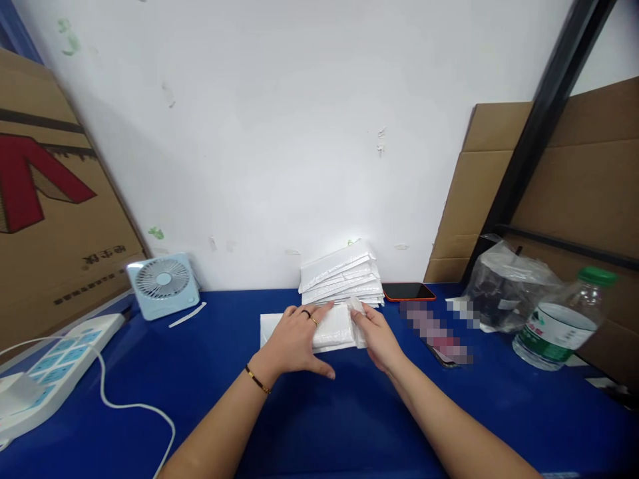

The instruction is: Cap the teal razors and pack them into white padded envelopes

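Flat, white envelope lies long axis left-right under both hands.

A blue bench carries a flat white packet at its middle, with a stack of white packets just behind it. To the left lie a small fan and a power strip; to the right, a phone, a clear bag and a water bottle.

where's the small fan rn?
Head view, left side: the fan stands on the blue table against the wall, between the power strip and the envelope stack.
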The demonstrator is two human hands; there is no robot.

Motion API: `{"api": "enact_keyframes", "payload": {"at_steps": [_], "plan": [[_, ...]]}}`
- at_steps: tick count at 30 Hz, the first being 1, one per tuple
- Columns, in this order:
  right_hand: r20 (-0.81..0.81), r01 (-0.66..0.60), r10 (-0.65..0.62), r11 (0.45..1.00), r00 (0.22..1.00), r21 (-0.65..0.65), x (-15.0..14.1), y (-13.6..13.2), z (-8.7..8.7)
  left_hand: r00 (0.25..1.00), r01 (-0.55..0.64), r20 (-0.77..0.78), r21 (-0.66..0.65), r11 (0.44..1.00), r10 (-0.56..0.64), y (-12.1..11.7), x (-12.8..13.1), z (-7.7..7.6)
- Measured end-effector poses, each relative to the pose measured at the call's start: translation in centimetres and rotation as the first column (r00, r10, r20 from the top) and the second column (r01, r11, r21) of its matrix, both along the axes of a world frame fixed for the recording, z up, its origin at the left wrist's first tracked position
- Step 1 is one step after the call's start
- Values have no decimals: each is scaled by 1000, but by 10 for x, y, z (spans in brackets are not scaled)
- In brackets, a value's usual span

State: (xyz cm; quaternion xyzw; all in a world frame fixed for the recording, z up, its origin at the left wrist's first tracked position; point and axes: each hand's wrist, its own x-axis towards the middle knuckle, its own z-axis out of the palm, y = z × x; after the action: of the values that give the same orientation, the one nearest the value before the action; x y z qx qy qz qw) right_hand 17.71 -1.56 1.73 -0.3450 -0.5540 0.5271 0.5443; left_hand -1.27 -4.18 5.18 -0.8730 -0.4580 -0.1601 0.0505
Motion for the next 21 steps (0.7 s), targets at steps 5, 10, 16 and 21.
{"api": "enact_keyframes", "payload": {"at_steps": [5, 10, 16, 21], "plan": [[-211, -66, 3, 955, 977, -289, 7, 13, -13, 986, -161, -65, -78, 984, 156, 8, -4, -13], [-401, -101, -129, 857, 907, -505, 9, 22, -19, 961, -188, -193, 53, 981, 195, 12, 0, 17], [-608, -295, -181, 746, 773, -597, 1, 24, -20, 945, -3, -321, 186, 983, 64, 12, 31, 63], [-596, -280, -195, 742, 779, -609, 1, 25, -25, 901, 37, -433, 176, 984, 44, 9, 54, 86]]}}
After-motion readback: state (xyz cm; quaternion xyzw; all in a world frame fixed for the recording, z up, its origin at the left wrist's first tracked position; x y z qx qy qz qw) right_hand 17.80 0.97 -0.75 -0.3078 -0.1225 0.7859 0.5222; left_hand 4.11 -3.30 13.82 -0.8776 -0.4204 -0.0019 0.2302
